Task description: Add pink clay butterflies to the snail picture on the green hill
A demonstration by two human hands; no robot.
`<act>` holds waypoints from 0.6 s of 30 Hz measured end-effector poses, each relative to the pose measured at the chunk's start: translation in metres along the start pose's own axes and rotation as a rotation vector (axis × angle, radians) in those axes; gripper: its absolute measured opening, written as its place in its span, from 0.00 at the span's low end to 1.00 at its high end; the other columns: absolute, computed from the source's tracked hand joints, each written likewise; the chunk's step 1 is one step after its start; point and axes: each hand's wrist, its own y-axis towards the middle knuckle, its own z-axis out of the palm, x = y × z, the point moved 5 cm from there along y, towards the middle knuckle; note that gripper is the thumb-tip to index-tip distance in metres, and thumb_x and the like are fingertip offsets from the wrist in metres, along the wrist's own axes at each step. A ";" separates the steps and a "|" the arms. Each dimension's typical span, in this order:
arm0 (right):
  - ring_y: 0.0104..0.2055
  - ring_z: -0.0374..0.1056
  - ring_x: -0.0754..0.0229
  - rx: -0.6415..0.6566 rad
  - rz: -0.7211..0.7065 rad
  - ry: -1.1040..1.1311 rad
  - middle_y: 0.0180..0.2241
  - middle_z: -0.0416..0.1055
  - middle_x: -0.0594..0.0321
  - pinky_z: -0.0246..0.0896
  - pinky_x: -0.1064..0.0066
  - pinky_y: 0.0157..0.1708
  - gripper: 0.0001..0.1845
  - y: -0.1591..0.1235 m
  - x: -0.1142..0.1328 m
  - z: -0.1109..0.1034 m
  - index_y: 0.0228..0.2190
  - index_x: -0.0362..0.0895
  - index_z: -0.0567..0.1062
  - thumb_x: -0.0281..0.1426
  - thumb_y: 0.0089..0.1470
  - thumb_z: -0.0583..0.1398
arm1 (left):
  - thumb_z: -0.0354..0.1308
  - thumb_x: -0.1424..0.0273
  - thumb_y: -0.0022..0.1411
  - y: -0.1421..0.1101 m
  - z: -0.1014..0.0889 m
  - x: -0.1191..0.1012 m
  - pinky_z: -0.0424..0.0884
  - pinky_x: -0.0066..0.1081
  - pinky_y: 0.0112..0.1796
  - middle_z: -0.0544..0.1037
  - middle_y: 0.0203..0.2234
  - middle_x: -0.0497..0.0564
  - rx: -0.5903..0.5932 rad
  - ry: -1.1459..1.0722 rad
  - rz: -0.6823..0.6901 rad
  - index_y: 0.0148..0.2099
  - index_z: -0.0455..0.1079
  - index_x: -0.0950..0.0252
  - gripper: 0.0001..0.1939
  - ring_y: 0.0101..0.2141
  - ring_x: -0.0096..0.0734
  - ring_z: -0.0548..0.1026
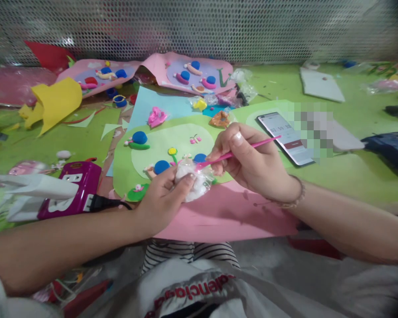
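My left hand [162,194] is closed around a lump of white modelling clay [199,190] in clear plastic wrap. Between the thumb and fingers of my right hand [252,159] is a slim pink modelling tool [248,146], its lower tip at the white clay. Beneath both hands lies a green paper sheet [122,170] with clay snails, among them a blue-shelled snail [139,140] on a green body. It also bears a yellow clay flower [172,151] and a pink butterfly [195,139]. My hands hide part of the sheet's lower middle.
A phone [285,139] showing a timer lies right of my hands, with a dark glue gun [391,145] farther right. At left stands a purple power strip [73,187] with plugs. Pink sheets with clay snails [152,66] lie at the back before a perforated metal panel [199,31].
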 end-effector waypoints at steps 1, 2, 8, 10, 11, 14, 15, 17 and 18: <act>0.22 0.70 0.71 0.003 -0.003 0.005 0.24 0.73 0.66 0.70 0.81 0.23 0.16 0.000 0.000 0.000 0.25 0.42 0.68 0.41 0.54 0.59 | 0.57 0.61 0.61 0.000 0.000 -0.001 0.67 0.18 0.27 0.73 0.25 0.45 0.000 0.000 0.002 0.35 0.70 0.63 0.11 0.26 0.21 0.69; 0.22 0.70 0.71 0.008 -0.006 0.011 0.24 0.73 0.66 0.70 0.81 0.23 0.16 0.000 0.000 0.000 0.25 0.41 0.68 0.41 0.54 0.59 | 0.57 0.61 0.61 0.000 0.000 -0.001 0.67 0.18 0.27 0.73 0.25 0.45 0.002 0.000 0.005 0.35 0.70 0.63 0.10 0.25 0.21 0.69; 0.21 0.69 0.72 0.001 0.085 0.065 0.23 0.73 0.67 0.69 0.83 0.22 0.16 0.002 -0.001 0.002 0.24 0.41 0.68 0.40 0.53 0.61 | 0.56 0.63 0.62 0.000 0.000 -0.003 0.64 0.17 0.25 0.70 0.22 0.44 -0.003 0.039 0.020 0.33 0.69 0.64 0.09 0.23 0.20 0.66; 0.20 0.69 0.73 -0.013 0.126 0.085 0.22 0.73 0.68 0.68 0.83 0.22 0.16 0.003 -0.002 0.002 0.23 0.41 0.67 0.40 0.52 0.62 | 0.56 0.63 0.62 0.000 -0.001 -0.003 0.63 0.17 0.24 0.67 0.21 0.43 -0.006 0.055 0.015 0.31 0.68 0.64 0.10 0.23 0.19 0.64; 0.20 0.69 0.73 -0.021 0.144 0.093 0.22 0.72 0.68 0.68 0.84 0.21 0.16 0.004 -0.003 0.003 0.23 0.41 0.67 0.40 0.51 0.62 | 0.56 0.63 0.62 0.000 -0.001 -0.002 0.62 0.17 0.24 0.67 0.20 0.43 -0.004 0.058 0.011 0.31 0.67 0.64 0.11 0.22 0.19 0.63; 0.20 0.68 0.74 -0.053 0.210 0.109 0.21 0.72 0.68 0.66 0.84 0.20 0.16 0.004 -0.005 0.003 0.23 0.41 0.66 0.40 0.53 0.60 | 0.56 0.62 0.62 0.000 -0.001 -0.002 0.61 0.17 0.24 0.66 0.21 0.42 0.008 0.050 0.001 0.32 0.67 0.64 0.11 0.22 0.18 0.62; 0.20 0.68 0.74 -0.066 0.232 0.114 0.21 0.72 0.68 0.66 0.85 0.20 0.17 0.003 -0.006 0.003 0.23 0.41 0.66 0.40 0.54 0.60 | 0.56 0.62 0.62 0.000 0.000 -0.001 0.61 0.17 0.24 0.66 0.21 0.42 0.014 0.044 -0.003 0.32 0.67 0.64 0.11 0.22 0.18 0.62; 0.19 0.68 0.74 -0.094 0.265 0.121 0.21 0.72 0.68 0.66 0.85 0.20 0.17 0.003 -0.007 0.002 0.23 0.41 0.66 0.40 0.55 0.59 | 0.56 0.61 0.62 0.000 0.000 0.000 0.60 0.17 0.23 0.66 0.21 0.42 0.021 0.037 -0.011 0.32 0.67 0.64 0.12 0.22 0.18 0.61; 0.19 0.68 0.74 -0.106 0.277 0.120 0.22 0.72 0.67 0.66 0.85 0.21 0.17 0.003 -0.007 0.002 0.23 0.41 0.66 0.40 0.55 0.59 | 0.56 0.61 0.62 0.000 0.000 0.001 0.59 0.17 0.23 0.65 0.20 0.42 0.023 0.036 -0.016 0.32 0.66 0.64 0.12 0.22 0.18 0.61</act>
